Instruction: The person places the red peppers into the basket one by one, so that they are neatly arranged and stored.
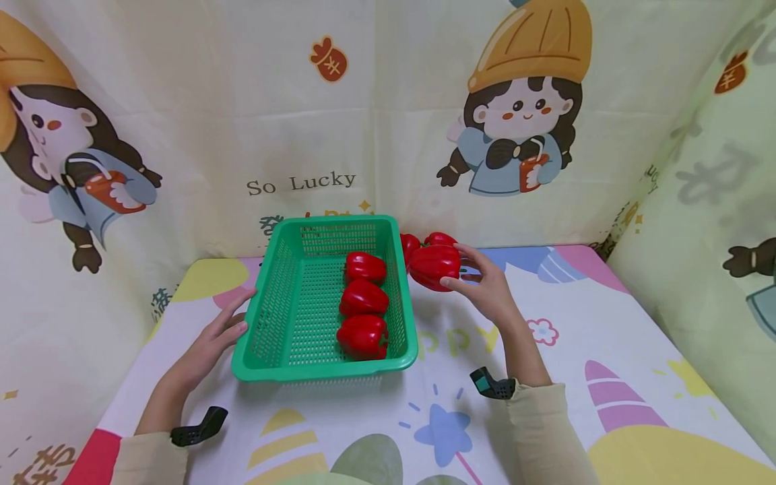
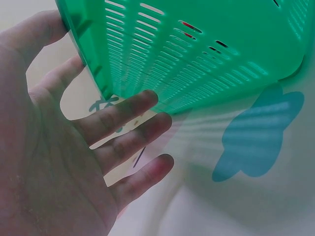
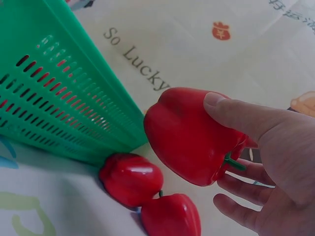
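Observation:
My right hand point(image 1: 488, 289) grips a red bell pepper point(image 1: 434, 267) between thumb and fingers, just right of the green basket point(image 1: 324, 372). In the right wrist view this pepper point(image 3: 189, 137) is held up above two other red bell peppers, its green stem pointing toward the palm. Those two, one at the back point(image 1: 440, 238) and one beside the basket point(image 3: 130, 179), lie on the table. My left hand point(image 1: 209, 343) rests at the basket's left side, fingers extended. In the left wrist view, its upper digits meet the rim while the other fingers point(image 2: 128, 115) stay spread.
Inside the basket, three red bell peppers form a row along the right side: back point(image 1: 366, 268), middle point(image 1: 364, 298) and front point(image 1: 362, 337). A patterned cloth point(image 1: 436, 431) covers the table. Printed curtains point(image 1: 406, 135) hang behind and on both sides.

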The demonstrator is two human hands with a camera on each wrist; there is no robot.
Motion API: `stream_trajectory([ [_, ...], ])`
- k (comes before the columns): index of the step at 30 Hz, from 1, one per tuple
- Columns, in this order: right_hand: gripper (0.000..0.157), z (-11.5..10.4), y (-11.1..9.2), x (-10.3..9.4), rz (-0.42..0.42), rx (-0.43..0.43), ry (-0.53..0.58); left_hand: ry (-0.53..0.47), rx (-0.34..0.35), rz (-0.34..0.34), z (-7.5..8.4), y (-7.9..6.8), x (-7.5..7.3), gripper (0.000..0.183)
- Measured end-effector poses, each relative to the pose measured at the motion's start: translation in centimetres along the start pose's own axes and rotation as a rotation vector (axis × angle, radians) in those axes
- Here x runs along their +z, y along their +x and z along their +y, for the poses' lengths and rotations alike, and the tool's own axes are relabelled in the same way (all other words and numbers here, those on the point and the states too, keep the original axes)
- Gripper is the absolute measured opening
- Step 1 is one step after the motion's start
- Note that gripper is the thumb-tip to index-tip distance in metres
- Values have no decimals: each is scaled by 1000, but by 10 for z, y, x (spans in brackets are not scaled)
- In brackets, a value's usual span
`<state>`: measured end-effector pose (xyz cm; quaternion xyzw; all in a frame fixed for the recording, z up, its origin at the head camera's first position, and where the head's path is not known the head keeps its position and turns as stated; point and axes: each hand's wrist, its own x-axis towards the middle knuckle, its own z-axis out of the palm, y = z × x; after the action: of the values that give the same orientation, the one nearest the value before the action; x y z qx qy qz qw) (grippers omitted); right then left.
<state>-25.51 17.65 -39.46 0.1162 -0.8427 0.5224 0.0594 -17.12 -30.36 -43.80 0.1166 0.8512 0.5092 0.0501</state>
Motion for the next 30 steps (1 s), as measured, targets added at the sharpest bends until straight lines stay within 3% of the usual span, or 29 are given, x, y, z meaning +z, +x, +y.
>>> stream_trajectory([
  [30,75,-14,-8,2,-2,-59,-14,-4,-2,-4,-2,0,0,58],
])
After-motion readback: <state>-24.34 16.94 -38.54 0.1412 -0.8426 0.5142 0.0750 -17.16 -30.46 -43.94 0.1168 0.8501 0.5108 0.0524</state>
